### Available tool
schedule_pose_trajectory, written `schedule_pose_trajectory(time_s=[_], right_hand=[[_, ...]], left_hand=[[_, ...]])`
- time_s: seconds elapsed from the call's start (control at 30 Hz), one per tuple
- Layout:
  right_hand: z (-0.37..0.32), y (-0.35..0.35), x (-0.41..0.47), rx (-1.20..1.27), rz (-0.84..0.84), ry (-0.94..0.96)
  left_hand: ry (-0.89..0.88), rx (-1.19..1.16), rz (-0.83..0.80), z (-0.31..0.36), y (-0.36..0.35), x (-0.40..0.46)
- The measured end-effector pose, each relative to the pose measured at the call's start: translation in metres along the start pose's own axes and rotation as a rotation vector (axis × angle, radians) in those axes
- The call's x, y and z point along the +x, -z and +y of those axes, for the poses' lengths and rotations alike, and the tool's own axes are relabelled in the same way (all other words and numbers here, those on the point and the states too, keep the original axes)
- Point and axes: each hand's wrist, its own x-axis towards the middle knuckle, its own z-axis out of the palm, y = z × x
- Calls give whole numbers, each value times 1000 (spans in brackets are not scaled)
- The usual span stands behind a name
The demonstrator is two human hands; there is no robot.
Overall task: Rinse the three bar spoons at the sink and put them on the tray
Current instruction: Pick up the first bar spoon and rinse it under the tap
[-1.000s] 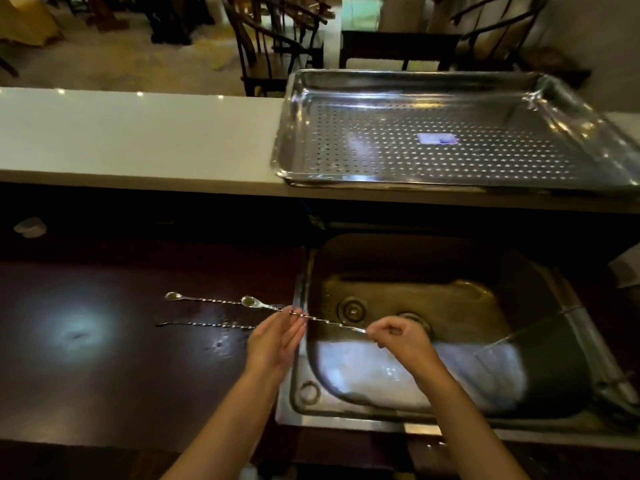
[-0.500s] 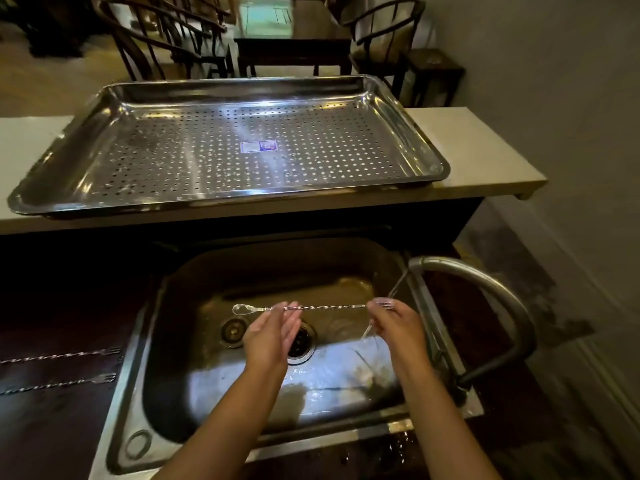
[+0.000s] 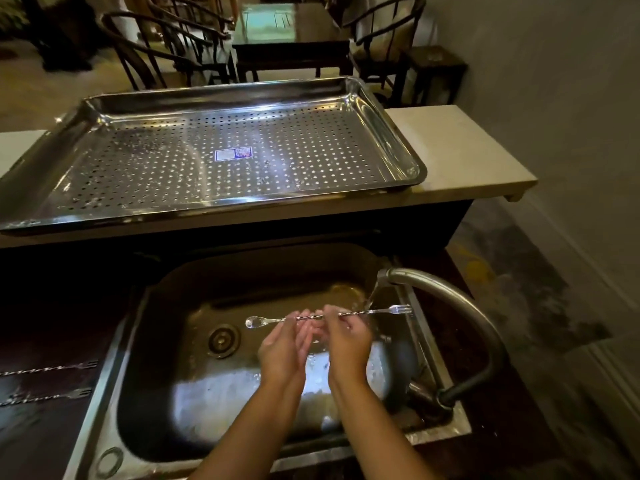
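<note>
A long twisted bar spoon (image 3: 374, 311) lies level over the sink (image 3: 104, 403), bowl end to the left, fork end to the right under the faucet (image 3: 450, 299). Water runs from the spout onto its handle. My right hand (image 3: 348, 336) pinches the handle near its middle. My left hand (image 3: 285, 344) is cupped just below and touching the handle, fingers apart. Two more bar spoons (image 3: 52, 368) (image 3: 48, 396) lie on the dark counter at the left, fork ends toward the sink. The perforated steel tray (image 3: 398, 140) sits on the raised white ledge behind the sink, nothing in it.
The faucet arches over the sink's right rim. A drain (image 3: 223, 341) is in the sink floor. The white ledge (image 3: 467, 157) ends at the right near a grey wall. Chairs and a dark table (image 3: 291, 39) stand beyond.
The spoon moved from the counter's edge over the sink and then right, under the faucet. Water now runs on it. My hands came closer together at its middle.
</note>
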Motion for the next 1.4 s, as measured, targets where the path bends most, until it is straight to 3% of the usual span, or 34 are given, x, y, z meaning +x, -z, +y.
schedule_pose_trajectory(time_s=[0.2,0.27,0.6,0.7,0.93,1.1,1.27,1.4], right_hand=[[-38,45,29,109,260,-14],[-44,55,32,161,240,-22],[-7,26,7,-57,30,50],[-8,28,6,-105,30,32],[-42,50,15,174,45,46],[-48,52,13,18,-6,126],[-50,59,8,32,-33,186],[-53,70,0,-100,63,288]], left_hand=[[-15,-27,49,7,10,6],[-14,-21,73,8,12,7],[-7,19,33,-19,-9,-1],[-8,46,-30,-26,-18,-4],[82,-19,-138,-37,-47,-6],[175,-59,-166,-47,-59,-4],[246,-174,-249,-54,-61,-5],[285,-194,-247,-66,-60,-6]])
